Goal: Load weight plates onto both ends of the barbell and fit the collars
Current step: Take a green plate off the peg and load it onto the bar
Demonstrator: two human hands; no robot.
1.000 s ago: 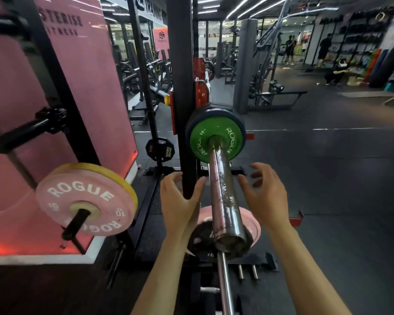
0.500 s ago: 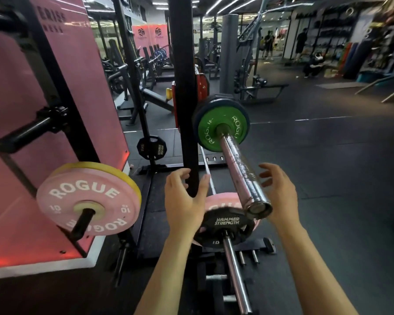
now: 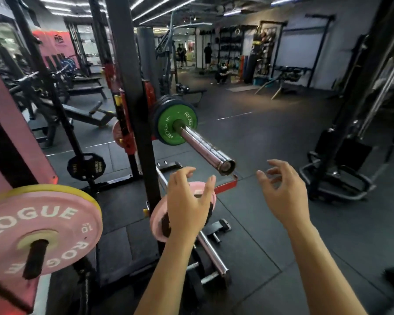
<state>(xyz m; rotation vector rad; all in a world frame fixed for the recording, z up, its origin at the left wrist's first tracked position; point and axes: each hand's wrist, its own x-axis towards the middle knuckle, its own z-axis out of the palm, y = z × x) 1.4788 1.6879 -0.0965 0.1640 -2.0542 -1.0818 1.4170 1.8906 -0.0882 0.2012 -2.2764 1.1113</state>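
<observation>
Barbell sleeve (image 3: 205, 147) juts out from the rack toward the viewer, chrome and bare along its outer length, its open end just above and between the two hands. A green plate (image 3: 175, 127) marked ROGUE sits pushed in against darker plates at the inner end of the sleeve; no collar shows on it. The left hand (image 3: 187, 205) hovers below the sleeve end, fingers loosely spread and slightly curled, holding nothing. The right hand (image 3: 282, 194) hangs apart to the right, fingers also spread and loosely bent, empty. Behind the left hand a pink plate (image 3: 157, 220) rests on a low storage peg. At lower left a pink ROGUE plate (image 3: 41, 228) with a yellow rim hangs on a black peg. The black upright (image 3: 132, 110) of the rack stands just left of the green plate, over the dark rubber floor (image 3: 282, 137).
</observation>
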